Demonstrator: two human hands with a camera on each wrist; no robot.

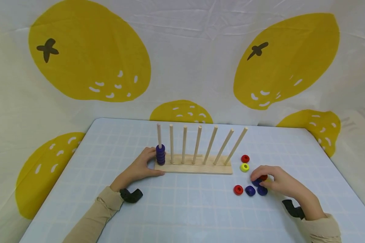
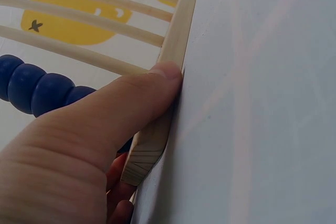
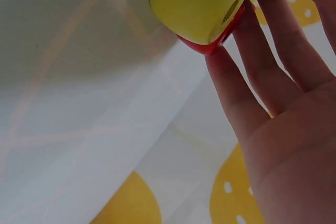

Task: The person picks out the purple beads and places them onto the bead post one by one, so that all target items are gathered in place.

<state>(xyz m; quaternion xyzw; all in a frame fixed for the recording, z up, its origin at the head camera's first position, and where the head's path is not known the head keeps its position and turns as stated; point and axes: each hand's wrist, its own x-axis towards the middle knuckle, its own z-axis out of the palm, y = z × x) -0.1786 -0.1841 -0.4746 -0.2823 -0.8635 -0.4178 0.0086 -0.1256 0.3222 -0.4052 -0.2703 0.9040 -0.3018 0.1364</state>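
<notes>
My left hand [image 1: 141,167] grips the left end of a wooden peg rack [image 1: 197,168], thumb along the front edge and fingers behind. Blue beads [image 1: 160,155] are stacked on its leftmost peg; the other pegs [image 1: 184,145] are bare. To the right of the rack, my right hand [image 1: 276,180] reaches over loose beads, with thumb and fingertip at opposite sides of a blue bead [image 1: 256,182]. Under that hand a red bead [image 1: 263,177] partly shows. In the right wrist view a yellow bead [image 3: 199,3] lies against the red one, beside the outer fingers.
Near my right hand lie a red bead [image 1: 245,158], a yellow bead [image 1: 244,167], another red bead [image 1: 238,190] and two blue beads [image 1: 250,190]. The pale table [image 1: 185,212] ends at a lemon-print cloth [image 1: 191,67] behind. Black devices [image 1: 131,195] sit at both wrists.
</notes>
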